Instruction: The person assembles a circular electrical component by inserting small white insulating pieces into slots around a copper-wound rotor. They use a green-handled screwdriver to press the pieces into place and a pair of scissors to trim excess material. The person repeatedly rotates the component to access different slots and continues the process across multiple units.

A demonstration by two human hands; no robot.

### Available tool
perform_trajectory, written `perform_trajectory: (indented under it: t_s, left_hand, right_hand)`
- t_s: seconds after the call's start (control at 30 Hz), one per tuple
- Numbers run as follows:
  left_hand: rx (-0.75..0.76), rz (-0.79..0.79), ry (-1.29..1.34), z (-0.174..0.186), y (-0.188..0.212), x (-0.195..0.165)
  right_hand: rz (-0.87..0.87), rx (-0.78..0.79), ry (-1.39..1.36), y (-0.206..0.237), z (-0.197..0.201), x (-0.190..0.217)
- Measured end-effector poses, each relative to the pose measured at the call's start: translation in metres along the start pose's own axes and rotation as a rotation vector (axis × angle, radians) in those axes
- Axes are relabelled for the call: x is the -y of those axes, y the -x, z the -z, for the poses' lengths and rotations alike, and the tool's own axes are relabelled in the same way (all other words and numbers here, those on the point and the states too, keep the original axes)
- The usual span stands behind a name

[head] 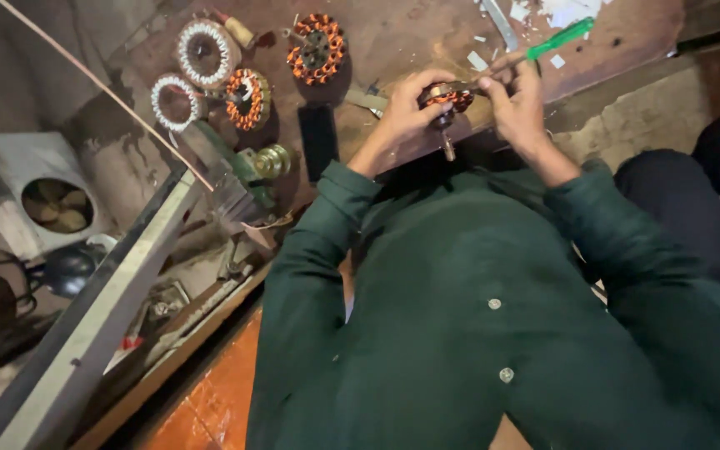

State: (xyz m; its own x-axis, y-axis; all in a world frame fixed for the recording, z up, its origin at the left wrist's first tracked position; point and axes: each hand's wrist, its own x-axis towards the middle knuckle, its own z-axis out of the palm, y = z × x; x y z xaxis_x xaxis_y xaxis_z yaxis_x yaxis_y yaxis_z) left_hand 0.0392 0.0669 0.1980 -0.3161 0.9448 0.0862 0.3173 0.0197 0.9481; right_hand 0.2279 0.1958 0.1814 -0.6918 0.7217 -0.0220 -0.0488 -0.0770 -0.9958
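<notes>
Below, a wide brown workbench (410, 42) filled the top of the view, with the person's dark green shirt (477, 333) taking up most of the lower half. Off to the side stood a white box with a fan (43, 196) and a long pale metal bar (85, 333) running slantwise. On the bench lay four wound motor stators: two white-wound ones (207, 52) (175, 102) and two with copper windings (247, 98) (317, 47), all near one another and well apart from the hands. A green bench vise (239, 179) sat at the bench's edge. The left hand (406, 112) was curled shut around a small copper-wound stator with a shaft (446, 108), held at the near edge of the bench, its shaft pointing down. The right hand (520, 100) was closed on a green-handled screwdriver (556, 39), whose tip end met the stator; the tip itself was hidden by the fingers
</notes>
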Motion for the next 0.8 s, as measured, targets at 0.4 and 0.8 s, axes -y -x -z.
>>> perform_trajectory:
  t_s: [0.4, 0.8]
  left_hand:
    - [-0.019, 0.143, 0.061, -0.005, 0.006, 0.001]
    - [-0.084, 0.007, 0.001, -0.001, 0.003, 0.007]
  right_hand:
    - [-0.054, 0.068, 0.180, -0.004, -0.008, 0.001]
    - [-0.062, 0.015, 0.439, -0.014, 0.000, 0.032]
